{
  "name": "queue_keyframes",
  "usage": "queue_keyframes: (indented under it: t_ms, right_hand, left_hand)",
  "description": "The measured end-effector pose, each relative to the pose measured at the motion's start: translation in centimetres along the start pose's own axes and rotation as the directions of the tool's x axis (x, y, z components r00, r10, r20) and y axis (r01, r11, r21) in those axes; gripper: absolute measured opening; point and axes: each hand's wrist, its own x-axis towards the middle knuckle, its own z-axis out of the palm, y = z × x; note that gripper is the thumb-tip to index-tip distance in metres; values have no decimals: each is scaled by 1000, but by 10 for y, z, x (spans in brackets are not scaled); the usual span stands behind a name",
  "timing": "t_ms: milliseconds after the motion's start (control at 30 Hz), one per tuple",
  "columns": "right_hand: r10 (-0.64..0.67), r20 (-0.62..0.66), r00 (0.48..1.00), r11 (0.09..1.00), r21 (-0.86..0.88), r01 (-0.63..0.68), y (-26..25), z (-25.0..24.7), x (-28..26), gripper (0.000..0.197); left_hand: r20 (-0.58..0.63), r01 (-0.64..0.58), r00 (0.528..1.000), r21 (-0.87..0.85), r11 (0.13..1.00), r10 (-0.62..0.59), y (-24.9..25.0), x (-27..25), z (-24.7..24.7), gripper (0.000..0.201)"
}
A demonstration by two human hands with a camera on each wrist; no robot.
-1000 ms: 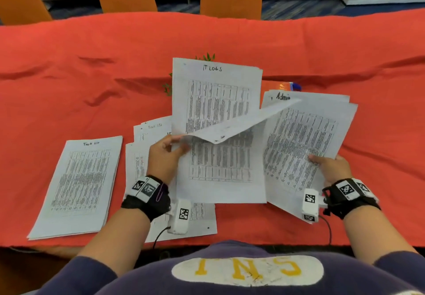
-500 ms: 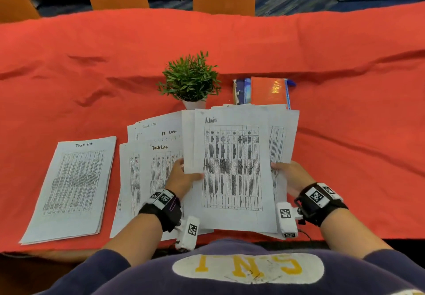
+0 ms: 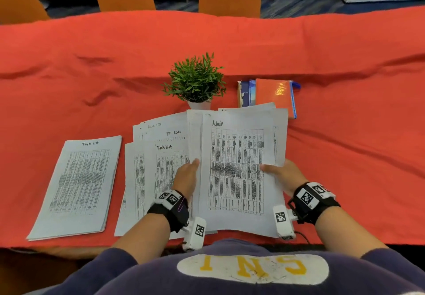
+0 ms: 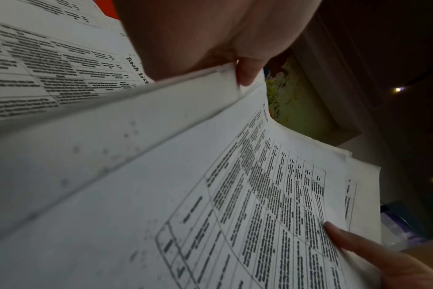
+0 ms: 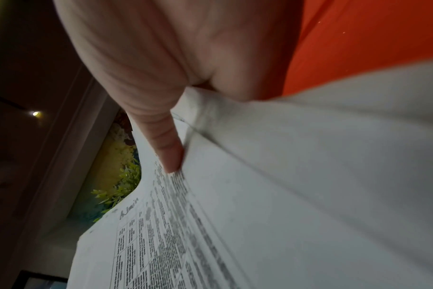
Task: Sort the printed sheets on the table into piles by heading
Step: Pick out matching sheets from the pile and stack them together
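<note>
On the red tablecloth (image 3: 69, 87), a squared pile of white printed sheets headed "Task list" (image 3: 78, 186) lies at the left edge, with a loose spread of mixed-heading sheets (image 3: 156, 156) just beside it. The left hand (image 3: 186, 175) pinches the left edge of a held sheaf topped by an "Admin" sheet (image 3: 236, 170), thumb on top; the right hand (image 3: 285, 175) grips its right edge likewise, near a small green potted plant (image 3: 195, 78) and an orange notebook (image 3: 273, 94)
</note>
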Motion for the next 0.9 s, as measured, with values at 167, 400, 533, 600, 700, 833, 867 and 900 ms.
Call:
queue_keyframes:
  t_ms: [167,400,533,600,700,833,867,900]
  right_hand:
    - [47,-29,998,998,47,-45,6,-11,6,26]
    - [80,-80,994,996,54,-76,11,-22,6,30]
    - [110,-78,991,992,77,-104,12,-24,3,41]
    - [117,-61,991,987,119,-109,9,-25,1,38]
    - [115,-35,993,981,160,-108,4,-23,-1,37]
    - [84,34,996,984,157,-88,-5,-15,-4,28]
    - [77,40,996,986,146,-82,-6,-14,-4,27]
    - [74,40,996,988,136,-79,-6,-14,-4,26]
  left_hand:
    - [-39,-94,995,20,995,95,-4,5,-4,31]
    - [-36,-128,991,-85,988,125,8,-6,-11,27]
    - [0,-121,993,-120,985,122,10,-5,-11,25]
    - [19,-110,993,-120,987,113,9,-4,-10,21]
    - [47,-54,997,-152,987,62,5,1,-6,19]
    - [76,50,997,-223,974,-34,9,1,2,26]
    - [62,55,997,-220,974,-42,11,0,3,37]
    - [58,69,997,-199,978,-58,13,-2,3,52]
